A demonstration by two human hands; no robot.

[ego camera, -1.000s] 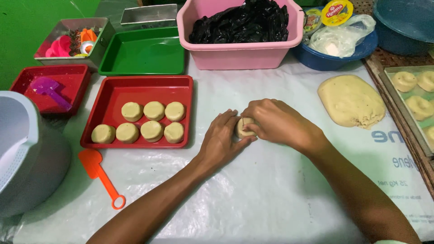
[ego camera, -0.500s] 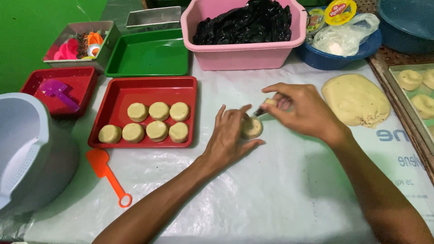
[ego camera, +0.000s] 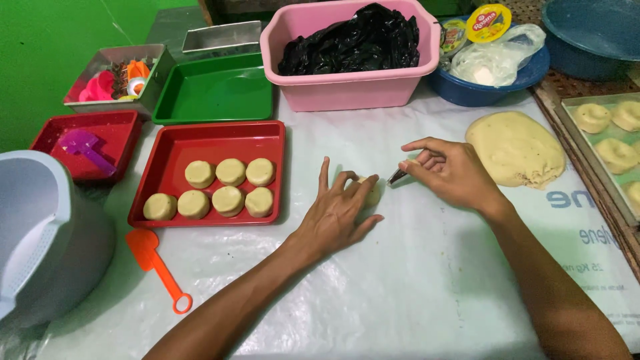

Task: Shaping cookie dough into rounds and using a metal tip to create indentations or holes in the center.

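Under left hand [ego camera: 337, 217], pale round dough disc [ego camera: 371, 193]

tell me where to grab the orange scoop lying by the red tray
Take the orange scoop by its thin handle, near the ring end, coming from above. It lies flat on the plastic-covered table with the handle pointing away from the red tray, so both sides of the handle look free for a pinch.

Illumination is even and moderately bright, from overhead. The white table cover [ego camera: 413, 293] shows soft sheen patches near the red tray [ego camera: 210, 137]. Shadows beneath both forearms are faint. Focus is sharp centrally; slight wide-angle bending appears beyond the tray, toward frame edges.
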